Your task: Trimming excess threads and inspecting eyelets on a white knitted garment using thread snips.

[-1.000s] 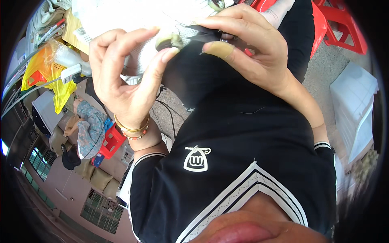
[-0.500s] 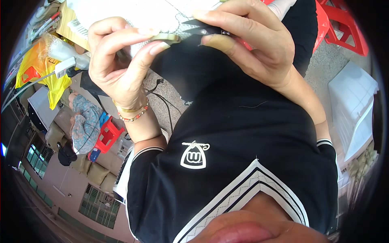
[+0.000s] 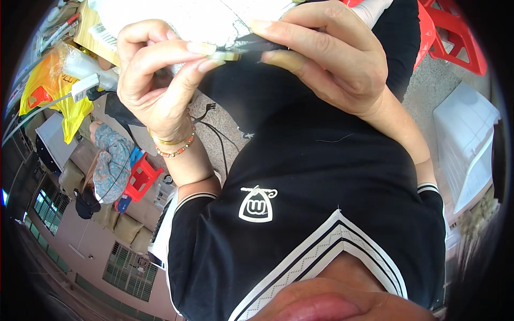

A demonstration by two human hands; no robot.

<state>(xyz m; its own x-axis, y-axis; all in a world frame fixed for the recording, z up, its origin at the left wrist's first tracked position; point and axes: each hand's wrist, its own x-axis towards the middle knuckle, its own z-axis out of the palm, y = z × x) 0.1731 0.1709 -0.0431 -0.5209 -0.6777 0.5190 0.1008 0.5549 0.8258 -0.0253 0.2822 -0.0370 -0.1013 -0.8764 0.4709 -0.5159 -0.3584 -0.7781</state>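
Both hands are raised close in front of my chest, fingertips meeting. My left hand [image 3: 155,80], with a gold bangle and a bead bracelet at the wrist, pinches a small pale flat piece [image 3: 226,55] between thumb and fingers. My right hand [image 3: 332,59] grips a thin dark piece [image 3: 257,43] between forefinger and thumb, its end touching the pale piece. White textured material [image 3: 203,18] lies just behind the fingertips. What the two pieces are is too small to tell.
A red plastic stool [image 3: 452,32] and a white box [image 3: 471,139] stand at the right. At the left are a yellow bag [image 3: 48,93], a white plug on a cable [image 3: 83,88], black cables [image 3: 214,128], a small red stool [image 3: 142,176] and another person in patterned clothes [image 3: 110,160].
Both hands have risen toward the top of the view. My left fingers, spread a second ago, have closed onto the pale piece beside my right fingertips.
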